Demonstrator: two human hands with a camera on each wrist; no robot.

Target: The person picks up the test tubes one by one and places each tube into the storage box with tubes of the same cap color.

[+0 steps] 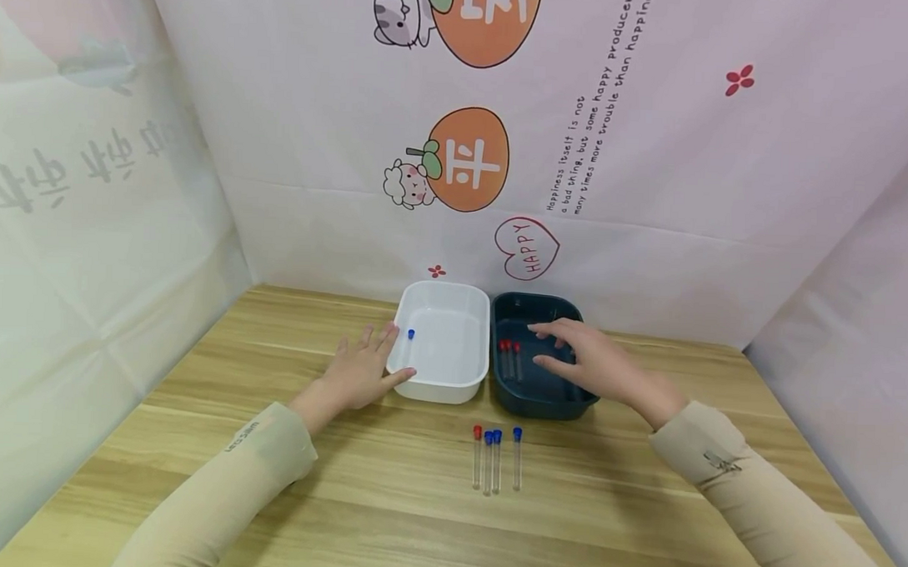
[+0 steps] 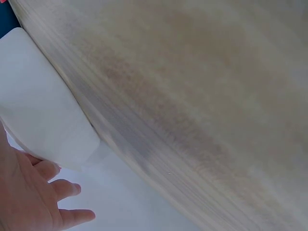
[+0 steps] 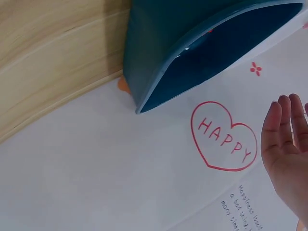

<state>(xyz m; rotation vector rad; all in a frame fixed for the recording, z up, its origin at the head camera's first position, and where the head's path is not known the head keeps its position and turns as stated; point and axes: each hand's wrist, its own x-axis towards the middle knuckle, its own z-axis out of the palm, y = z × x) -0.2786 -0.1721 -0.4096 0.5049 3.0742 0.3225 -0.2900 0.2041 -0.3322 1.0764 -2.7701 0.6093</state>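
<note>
My left hand (image 1: 356, 373) rests at the left side of a white bin (image 1: 441, 392), fingers spread and thumb over its near corner. Inside that bin lies one clear tube with a blue cap (image 1: 410, 334). Over the dark teal bin (image 1: 543, 408) hovers my right hand (image 1: 597, 359), its fingers loosely bent with nothing between them. Beneath and left of its fingertips, several red-capped tubes (image 1: 506, 346) lie in the teal bin. On the table in front are one red-capped tube (image 1: 477, 459) and three blue-capped tubes (image 1: 517, 459), caps pointing away from me.
Both bins stand side by side near the back of the wood-grain table (image 1: 386, 515). Behind them hangs a printed white cloth (image 1: 652, 199) with a red heart (image 1: 526, 248). Another cloth wall (image 1: 126, 222) closes off the left, and one stands at the right.
</note>
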